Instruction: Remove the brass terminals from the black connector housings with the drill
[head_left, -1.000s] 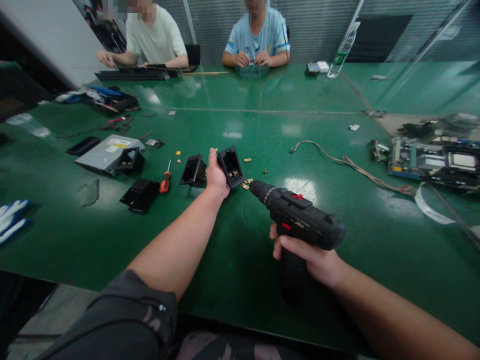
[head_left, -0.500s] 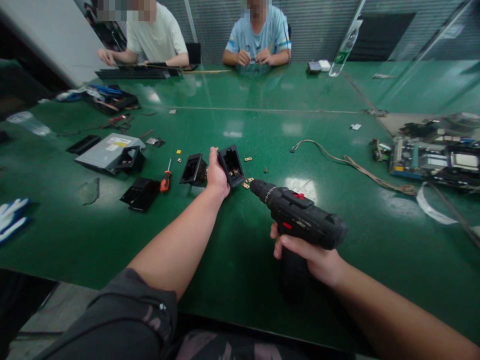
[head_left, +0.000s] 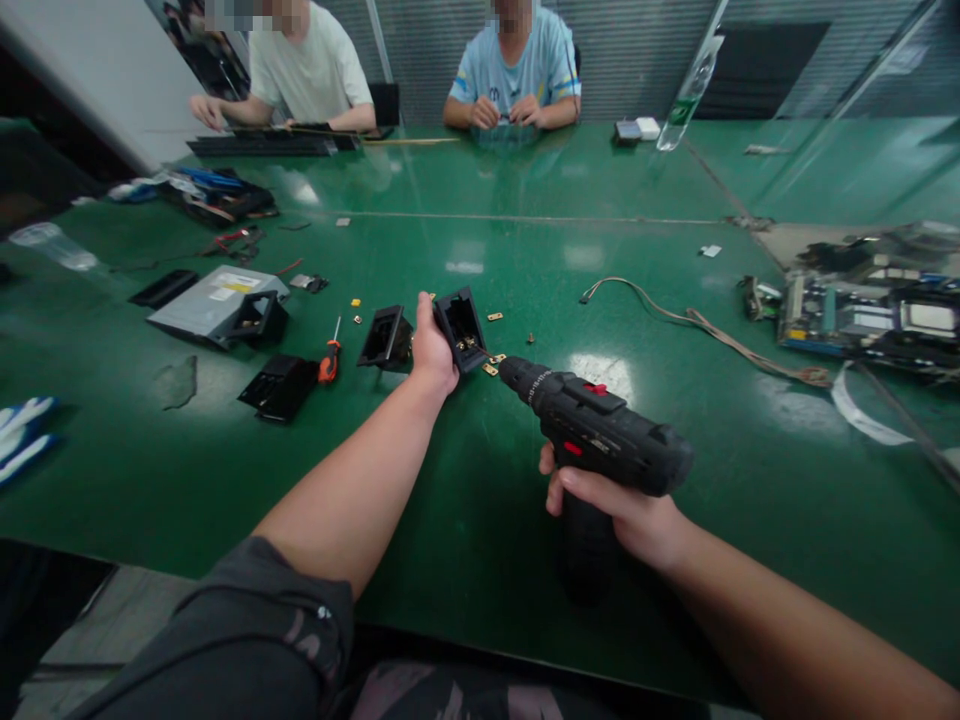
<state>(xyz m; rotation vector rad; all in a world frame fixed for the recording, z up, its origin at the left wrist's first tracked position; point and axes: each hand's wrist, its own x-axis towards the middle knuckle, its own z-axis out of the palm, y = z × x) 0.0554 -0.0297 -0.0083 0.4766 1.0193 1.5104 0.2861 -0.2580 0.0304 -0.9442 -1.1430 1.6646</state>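
Observation:
My left hand (head_left: pixel 435 357) grips a black plastic housing (head_left: pixel 460 325), its open side tilted toward the right, with small brass-coloured parts inside. Wrapped around the handle of a black cordless drill (head_left: pixel 600 425) is my right hand (head_left: pixel 607 500). The drill's bit points left into the opening of the housing; where its tip ends is too small to tell. A second black housing (head_left: pixel 384 338) lies just left of my left hand. Small brass plates (head_left: pixel 491 368) rest on the table under the drill's chuck, and a small screw (head_left: pixel 531 338) lies to their right.
Left on the green table (head_left: pixel 480 560) are an orange-handled screwdriver (head_left: pixel 328 360), a black plastic piece (head_left: pixel 277 387) and a grey metal box (head_left: pixel 214 305). A cable (head_left: pixel 697 318) and circuit boards (head_left: pixel 862 310) lie right. Two people sit across, near a bottle (head_left: pixel 686 100).
Almost nothing differs. The whole view has shifted very slightly, while both hands keep their hold and the drill stays pointed at the housing.

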